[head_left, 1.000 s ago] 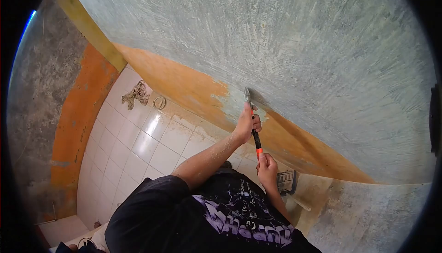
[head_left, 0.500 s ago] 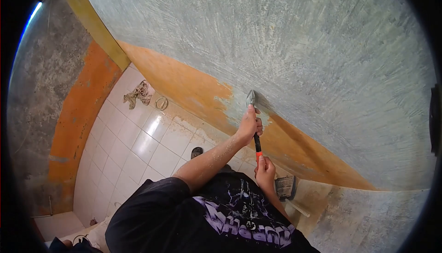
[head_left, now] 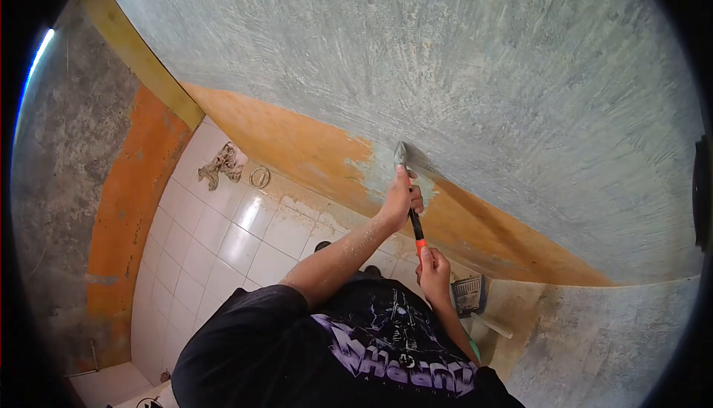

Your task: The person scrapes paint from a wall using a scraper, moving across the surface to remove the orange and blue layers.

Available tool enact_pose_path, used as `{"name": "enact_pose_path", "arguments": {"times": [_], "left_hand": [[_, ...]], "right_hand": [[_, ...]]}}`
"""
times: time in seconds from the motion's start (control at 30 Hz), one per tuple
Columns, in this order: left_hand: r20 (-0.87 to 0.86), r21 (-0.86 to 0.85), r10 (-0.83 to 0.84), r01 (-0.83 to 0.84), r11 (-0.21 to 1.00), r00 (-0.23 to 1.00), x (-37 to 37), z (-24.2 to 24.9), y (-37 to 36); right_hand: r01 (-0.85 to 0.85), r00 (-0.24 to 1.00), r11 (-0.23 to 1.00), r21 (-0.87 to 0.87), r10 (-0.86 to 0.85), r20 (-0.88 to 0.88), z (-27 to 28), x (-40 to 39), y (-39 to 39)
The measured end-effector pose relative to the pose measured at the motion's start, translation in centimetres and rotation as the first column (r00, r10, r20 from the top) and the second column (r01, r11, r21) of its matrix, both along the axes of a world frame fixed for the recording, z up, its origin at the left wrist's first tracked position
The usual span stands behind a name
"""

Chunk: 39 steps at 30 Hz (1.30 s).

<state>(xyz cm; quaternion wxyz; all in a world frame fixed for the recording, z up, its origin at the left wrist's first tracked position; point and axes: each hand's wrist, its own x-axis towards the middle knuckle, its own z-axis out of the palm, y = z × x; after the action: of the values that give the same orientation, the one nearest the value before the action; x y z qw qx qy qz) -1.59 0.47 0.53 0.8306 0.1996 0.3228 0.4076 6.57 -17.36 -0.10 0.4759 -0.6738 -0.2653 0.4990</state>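
Both my hands hold a long-handled scraper [head_left: 417,227] with a black and red handle. Its grey metal head [head_left: 401,155] is against the wall, at a patch where orange paint gives way to bare grey-green. My left hand [head_left: 399,198] is closed around the upper handle just below the head, and its forearm is speckled with pale dust. Lower down, my right hand [head_left: 434,270] grips the red end of the handle. The wall [head_left: 475,74] is rough and streaked grey above, with an orange band [head_left: 282,133] along its lower part.
White floor tiles [head_left: 278,256] lie below, with dust and flakes along the wall's foot. A crumpled cloth [head_left: 221,167] and a ring-shaped roll [head_left: 259,178] rest there. A dark paint tray [head_left: 469,294] and a pale roller-like piece [head_left: 492,325] are at lower right.
The scraper head has shifted slightly up and left along the wall. My right hand sits a little farther right, and the whole view has tilted slightly.
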Motion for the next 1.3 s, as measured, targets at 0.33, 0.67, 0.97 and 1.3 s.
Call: {"name": "enact_pose_path", "arguments": {"times": [0.33, 0.67, 0.97, 1.3], "left_hand": [[-0.070, 0.032, -0.026, 0.028, 0.999, 0.997, 0.3, 0.3, -0.6], [-0.081, 0.064, -0.024, 0.029, 0.997, 0.996, 0.2, -0.2, -0.4], [-0.115, 0.066, -0.006, 0.014, 0.998, 0.993, -0.6, -0.1, 0.0], [-0.086, 0.081, -0.002, 0.009, 0.997, 0.996, -1.2, -0.4, 0.6]], "right_hand": [[0.019, 0.996, 1.000, -0.018, -0.021, -0.084, -0.9, -0.2, -0.9], [0.025, 0.995, 1.000, 0.016, -0.027, 0.101, -2.1, -0.6, -0.4], [-0.006, 0.970, 0.997, 0.074, -0.012, 0.242, -3.3, -1.4, 0.1], [0.017, 0.996, 0.998, 0.065, -0.022, 0.082, -2.4, -1.7, 0.5]]}}
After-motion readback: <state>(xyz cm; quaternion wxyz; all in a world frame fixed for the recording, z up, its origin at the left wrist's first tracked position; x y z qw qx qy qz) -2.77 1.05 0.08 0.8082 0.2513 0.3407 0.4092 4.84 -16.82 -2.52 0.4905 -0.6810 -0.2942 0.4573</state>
